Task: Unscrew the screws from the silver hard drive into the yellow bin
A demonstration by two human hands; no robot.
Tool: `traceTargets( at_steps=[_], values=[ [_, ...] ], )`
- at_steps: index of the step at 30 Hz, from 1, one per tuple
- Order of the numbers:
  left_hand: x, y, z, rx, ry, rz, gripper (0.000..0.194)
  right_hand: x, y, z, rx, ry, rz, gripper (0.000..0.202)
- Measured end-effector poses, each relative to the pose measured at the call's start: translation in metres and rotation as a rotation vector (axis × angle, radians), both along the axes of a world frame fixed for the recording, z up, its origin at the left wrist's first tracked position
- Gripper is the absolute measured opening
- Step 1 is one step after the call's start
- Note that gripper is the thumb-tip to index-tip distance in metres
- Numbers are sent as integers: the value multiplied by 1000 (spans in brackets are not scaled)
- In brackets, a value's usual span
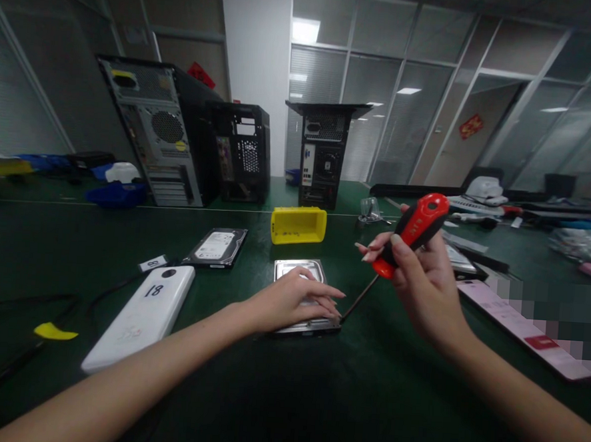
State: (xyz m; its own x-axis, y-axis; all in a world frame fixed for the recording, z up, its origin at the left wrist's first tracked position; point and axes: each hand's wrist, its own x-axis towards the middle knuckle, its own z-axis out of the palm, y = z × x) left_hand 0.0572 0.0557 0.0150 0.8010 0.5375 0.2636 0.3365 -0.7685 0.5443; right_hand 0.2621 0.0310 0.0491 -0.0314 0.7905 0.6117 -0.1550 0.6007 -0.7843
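Note:
A silver hard drive (300, 266) lies on the green table in front of me, partly hidden by my left hand (295, 301). That hand rests across the drive with its fingers stretched toward the near right corner. My right hand (417, 275) is closed around the red and black handle of a screwdriver (420, 222). Its shaft slants down to the left, and the tip meets the drive's near right corner by my left fingertips. Whether a screw sits under the tip is too small to tell.
A yellow bin (298, 226) with small bits inside stands behind the drive. Left are another hard drive (217, 246) and a white device marked 18 (142, 315) with cables. Computer cases (322, 156) stand at the back. A pink panel (524, 322) lies right.

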Motion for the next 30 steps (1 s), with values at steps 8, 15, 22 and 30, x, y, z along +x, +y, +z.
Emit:
traceTargets(
  at_steps=[8, 15, 22, 30],
  values=[
    [-3, -13, 0, 38, 17, 86, 30, -4, -5, 2, -6, -33, -27, 16],
    [16, -19, -9, 84, 22, 169, 23, -10, -1, 6, -16, -27, 18, 28],
    [28, -17, -15, 15, -16, 279, 10, -18, -3, 14, -22, -78, 76, 36],
    [26, -18, -14, -11, 5, 244, 6, -24, 5, 26, 2, -230, 119, 46]
  ],
)
